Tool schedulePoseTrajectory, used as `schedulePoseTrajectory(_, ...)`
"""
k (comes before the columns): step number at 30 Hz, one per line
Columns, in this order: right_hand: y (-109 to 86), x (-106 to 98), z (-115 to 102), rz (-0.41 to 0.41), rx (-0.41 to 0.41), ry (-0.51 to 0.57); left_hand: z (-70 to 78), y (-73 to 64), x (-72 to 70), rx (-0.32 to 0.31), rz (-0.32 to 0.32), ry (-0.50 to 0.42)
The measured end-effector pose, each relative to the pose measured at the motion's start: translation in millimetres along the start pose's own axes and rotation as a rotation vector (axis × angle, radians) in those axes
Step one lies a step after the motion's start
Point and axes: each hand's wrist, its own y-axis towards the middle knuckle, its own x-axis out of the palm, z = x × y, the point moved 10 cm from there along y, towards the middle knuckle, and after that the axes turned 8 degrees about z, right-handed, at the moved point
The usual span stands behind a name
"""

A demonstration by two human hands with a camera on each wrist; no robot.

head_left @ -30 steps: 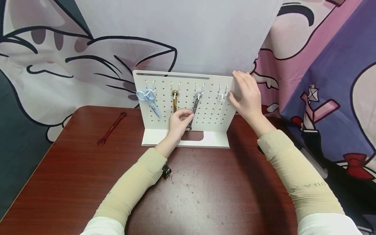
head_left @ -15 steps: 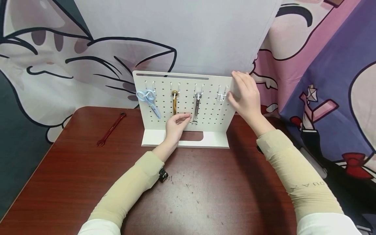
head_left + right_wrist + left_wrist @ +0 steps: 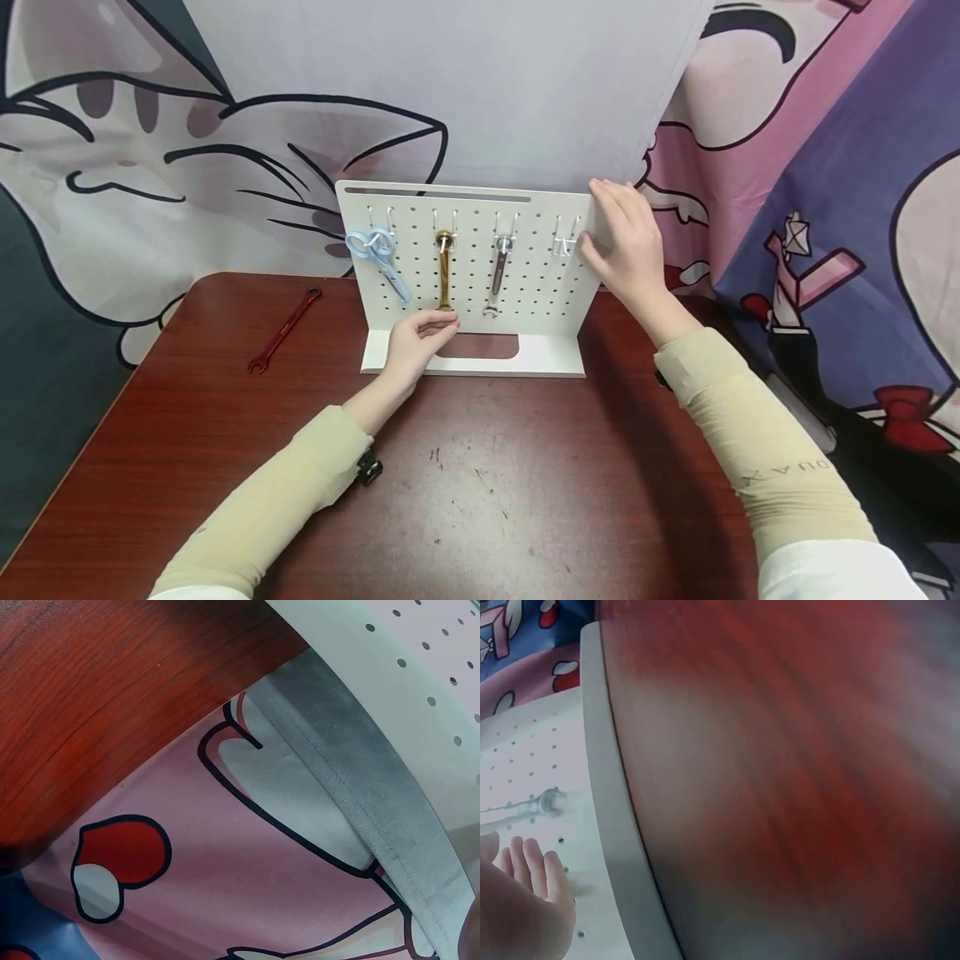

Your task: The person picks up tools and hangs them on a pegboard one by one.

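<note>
A white pegboard [image 3: 465,320] stands upright on the table. Its right edge is held by my right hand [image 3: 628,242], thumb at the front and fingers over the side. From its hooks hang light blue scissors [image 3: 384,260], a gold wrench [image 3: 445,271] and a silver wrench [image 3: 499,271]. My left hand [image 3: 411,346] is in front of the board's lower part, fingertips by the gold wrench's lower end and nothing in its grasp. In the left wrist view the left hand's fingers [image 3: 534,866] extend beside the silver wrench [image 3: 549,802].
On the table's left side lies a red wrench [image 3: 285,330]. A hook [image 3: 566,245] without a tool sits at the board's right. The brown table [image 3: 525,483] reaches to a printed cloth [image 3: 285,167] behind the board.
My left hand has let go of the silver wrench and drawn away left and down. The silver wrench now hangs freely, its lower end swinging slightly. My right hand stays on the board's edge.
</note>
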Motion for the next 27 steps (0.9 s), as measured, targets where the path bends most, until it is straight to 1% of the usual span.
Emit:
schedulePoseTrajectory(6, 0.2, 0, 1, 0.006, -0.004, 0.005, 0.9, -2.6, -22.3, 0.033, -0.033, 0.067)
schedulePoseTrajectory(11, 0.7, 1, 0, 0.006, -0.009, 0.008, -2.1, -0.7, -43.2, 0.036, -0.024, 0.144)
schedulePoseTrajectory(20, 1.4, 2, 0, 0.005, -0.011, 0.004, -11.4, -1.0, -84.6, 0.002, 0.021, 0.238)
schedulePoseTrajectory(27, -0.7, 0, 2, 0.011, -0.006, 0.002, -19.3, -0.2, -112.8, -0.032, 0.047, 0.248)
